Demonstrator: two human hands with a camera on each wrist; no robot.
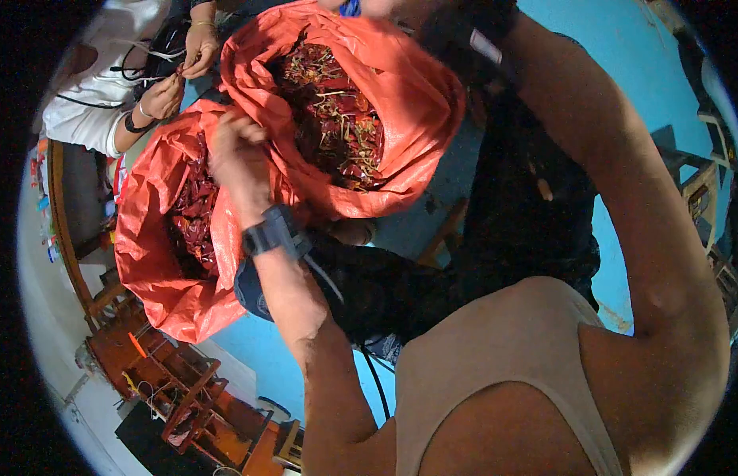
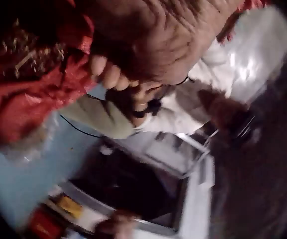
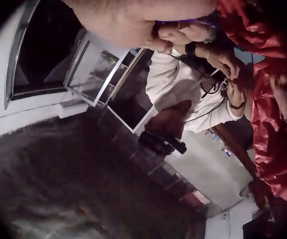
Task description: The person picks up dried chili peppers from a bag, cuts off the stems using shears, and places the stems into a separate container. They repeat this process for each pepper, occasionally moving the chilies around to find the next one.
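Left sack [image 1: 159, 262], right sack [image 1: 416, 103]: chillies [image 1: 337, 119]. Left hand [image 1: 235, 151] curled at rim, hold unclear; right hand [image 3: 133, 20] fingers unclear. Window [image 3: 91, 69]: wrist views only.

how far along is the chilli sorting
Done: hard to tell. The far sack holds chillies mixed with stems; the near sack is also well filled. In hand: the left hand is curled at the near sack's rim; what it holds is hidden. Left: seemingly most of both.
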